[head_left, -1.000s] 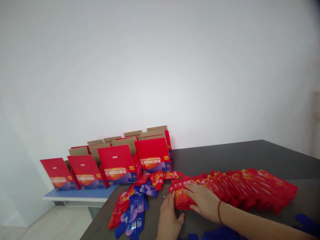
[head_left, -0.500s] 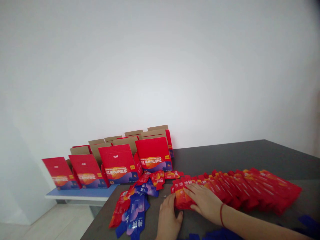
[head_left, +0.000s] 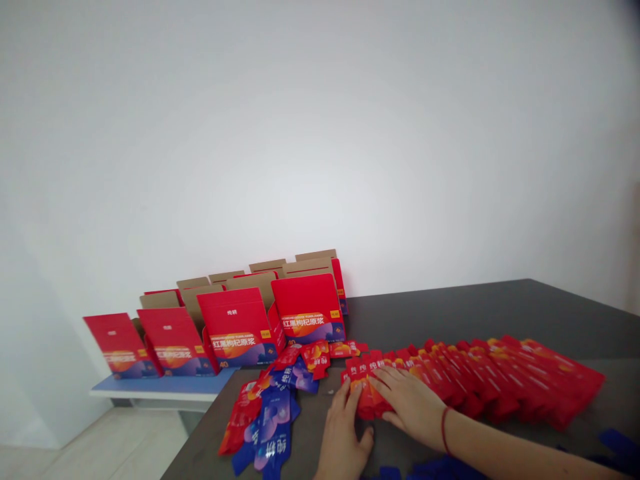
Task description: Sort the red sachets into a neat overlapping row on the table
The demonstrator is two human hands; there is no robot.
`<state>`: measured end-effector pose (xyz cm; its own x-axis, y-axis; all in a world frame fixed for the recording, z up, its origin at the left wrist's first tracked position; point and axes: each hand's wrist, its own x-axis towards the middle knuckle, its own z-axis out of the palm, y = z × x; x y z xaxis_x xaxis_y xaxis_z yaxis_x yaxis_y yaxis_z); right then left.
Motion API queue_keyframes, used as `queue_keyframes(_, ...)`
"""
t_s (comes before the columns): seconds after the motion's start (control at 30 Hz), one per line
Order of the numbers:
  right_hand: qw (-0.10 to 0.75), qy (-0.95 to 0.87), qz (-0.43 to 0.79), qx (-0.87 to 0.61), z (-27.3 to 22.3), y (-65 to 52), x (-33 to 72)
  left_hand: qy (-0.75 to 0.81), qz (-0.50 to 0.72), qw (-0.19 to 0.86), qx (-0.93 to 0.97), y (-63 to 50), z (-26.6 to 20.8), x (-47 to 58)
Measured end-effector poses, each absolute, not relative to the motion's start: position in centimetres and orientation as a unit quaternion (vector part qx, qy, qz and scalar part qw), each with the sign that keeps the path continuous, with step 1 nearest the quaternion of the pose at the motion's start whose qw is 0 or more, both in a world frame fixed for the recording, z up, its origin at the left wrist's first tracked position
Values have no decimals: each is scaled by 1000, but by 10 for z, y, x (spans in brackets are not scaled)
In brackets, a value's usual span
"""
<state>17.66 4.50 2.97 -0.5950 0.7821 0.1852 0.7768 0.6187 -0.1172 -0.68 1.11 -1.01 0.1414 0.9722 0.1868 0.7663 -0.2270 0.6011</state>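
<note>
A long row of overlapping red sachets (head_left: 480, 380) lies across the dark table (head_left: 430, 310). At the left end of this row, my left hand (head_left: 344, 430) rests its fingertips on the edge of the end sachets, fingers apart. My right hand (head_left: 407, 403), a thin red band on its wrist, lies over the same sachets with its fingers spread. Left of my hands is a loose pile of blue sachets (head_left: 274, 423) and red sachets (head_left: 243, 413). More blue sachets (head_left: 440, 469) show partly under my right forearm at the bottom edge.
Several open red cardboard boxes stand in rows at the left, the nearest box (head_left: 307, 313) on the table's back-left part. Others, such as a left box (head_left: 123, 347), stand on a lower blue-topped table (head_left: 200, 383). A white wall (head_left: 320, 133) rises behind.
My left hand has shifted slightly right and up, its fingers now reaching onto the end sachets. My right hand has stayed nearly in place.
</note>
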Motion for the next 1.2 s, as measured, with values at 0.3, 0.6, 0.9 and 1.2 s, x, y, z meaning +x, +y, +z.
queue_keyframes(0.3,107,-902,-38,-417,69,71,160,584,290,200,732,13,-10,-6)
queue_keyframes(0.6,23,-881,-30,-472,68,128,81,587,256,188,745,13,-9,-7)
queue_keyframes(0.9,-38,-836,17,-547,38,172,41,581,252,209,745,13,-7,-6)
queue_keyframes(1.2,37,-859,20,-511,44,178,43,578,266,222,739,12,-10,-4)
